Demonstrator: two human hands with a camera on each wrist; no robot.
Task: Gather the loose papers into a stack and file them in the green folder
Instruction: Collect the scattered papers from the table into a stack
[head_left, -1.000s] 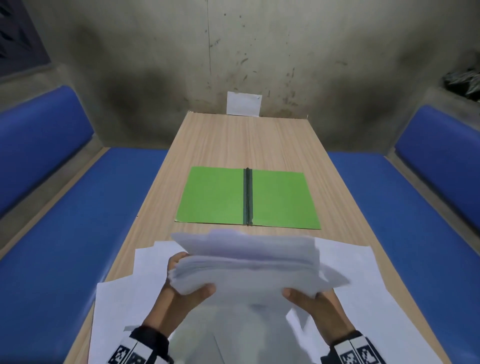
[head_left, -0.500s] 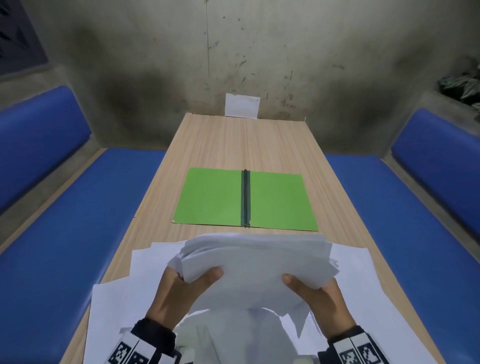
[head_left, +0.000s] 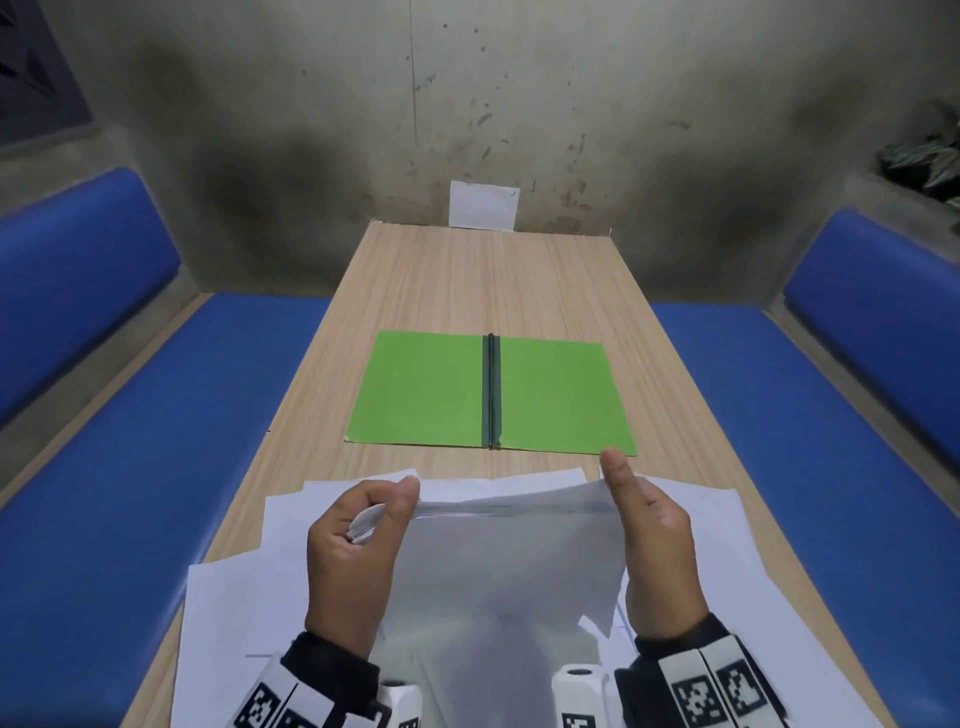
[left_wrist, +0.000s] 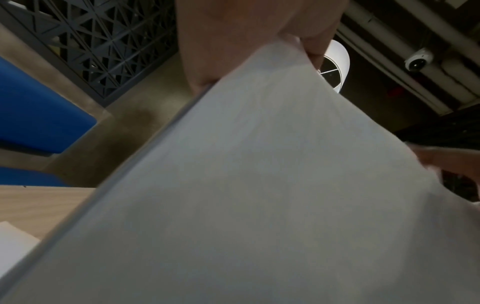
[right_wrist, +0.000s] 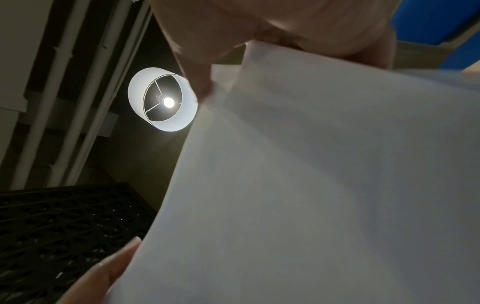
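Note:
A stack of white papers (head_left: 509, 561) stands on edge over the near part of the table, its top edge level between my hands. My left hand (head_left: 358, 530) grips its upper left corner with curled fingers, and the sheets fan out slightly there. My right hand (head_left: 654, 535) holds the upper right edge, thumb pointing up, its other fingers hidden behind the paper. The green folder (head_left: 426, 389) lies open and flat beyond the stack, with a dark spine down its middle. The stack (left_wrist: 259, 185) fills the left wrist view, and the same stack (right_wrist: 311, 185) fills the right wrist view.
Loose white sheets (head_left: 228, 597) lie spread on the wooden table (head_left: 493, 280) under and beside my hands, with more sheets (head_left: 753, 571) to the right. A white card (head_left: 482, 205) leans against the far wall. Blue benches (head_left: 156, 467) run along both sides.
The stack has swung from a slanted, fanned bundle to standing on edge with its top edge squared. Both hands have slid up to its upper corners.

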